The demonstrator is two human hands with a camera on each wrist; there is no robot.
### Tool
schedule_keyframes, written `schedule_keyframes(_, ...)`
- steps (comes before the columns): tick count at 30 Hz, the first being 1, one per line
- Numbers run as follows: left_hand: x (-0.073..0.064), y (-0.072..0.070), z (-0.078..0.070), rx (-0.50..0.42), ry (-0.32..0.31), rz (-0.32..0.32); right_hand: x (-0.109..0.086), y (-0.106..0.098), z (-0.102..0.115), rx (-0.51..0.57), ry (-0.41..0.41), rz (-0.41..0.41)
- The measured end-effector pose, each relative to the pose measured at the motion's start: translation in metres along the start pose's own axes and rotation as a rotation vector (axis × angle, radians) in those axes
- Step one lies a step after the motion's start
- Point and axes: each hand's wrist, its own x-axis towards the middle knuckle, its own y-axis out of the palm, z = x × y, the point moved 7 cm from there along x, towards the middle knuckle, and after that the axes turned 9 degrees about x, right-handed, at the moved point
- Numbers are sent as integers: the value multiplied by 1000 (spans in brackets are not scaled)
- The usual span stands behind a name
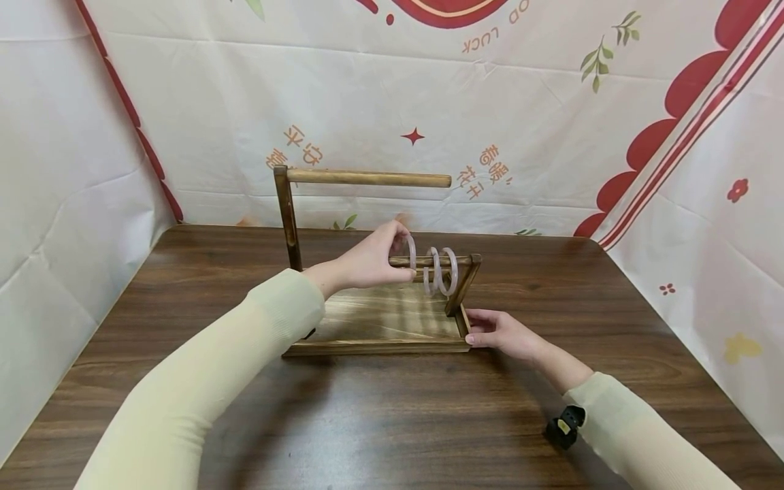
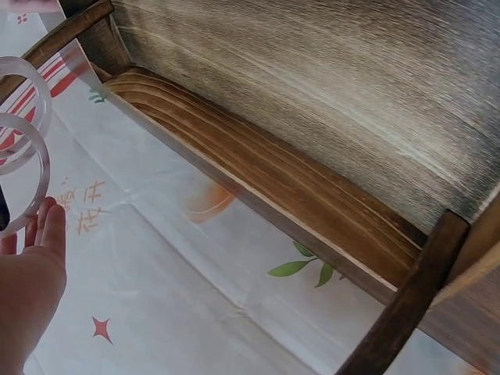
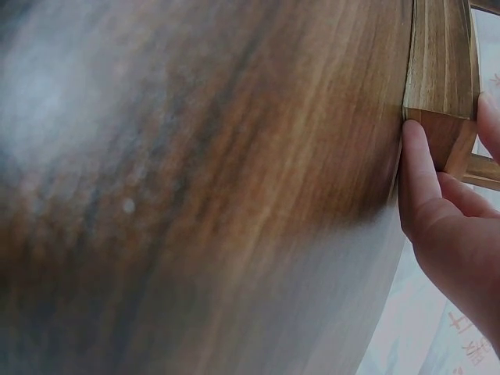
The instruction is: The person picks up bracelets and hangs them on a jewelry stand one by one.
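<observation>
A wooden rack stands on the table, with a tray-like base (image 1: 373,323), a high bar (image 1: 373,178) and a lower bar (image 1: 462,260). My left hand (image 1: 370,260) pinches a pale translucent bangle (image 1: 413,253) near the free end of the lower bar, which shows on both sides of the ring. Further right, several similar bangles (image 1: 453,275) hang close to the right post (image 1: 464,286). In the left wrist view, fingertips touch the rim of the nearest bangle (image 2: 43,168). My right hand (image 1: 505,333) grips the base's right end, fingertips at the front corner (image 3: 437,129).
The brown wood-grain table (image 1: 392,422) extends around the rack. Behind and at both sides hangs a white printed cloth (image 1: 380,88). A black device (image 1: 565,427) sits at the right wrist. The left post (image 1: 288,218) rises behind the left forearm.
</observation>
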Motion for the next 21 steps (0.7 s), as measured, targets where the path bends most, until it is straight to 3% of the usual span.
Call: schedule_keyframes(21,10,5,-3,105,-24,45,0,-1,-1,-8,-8,-8)
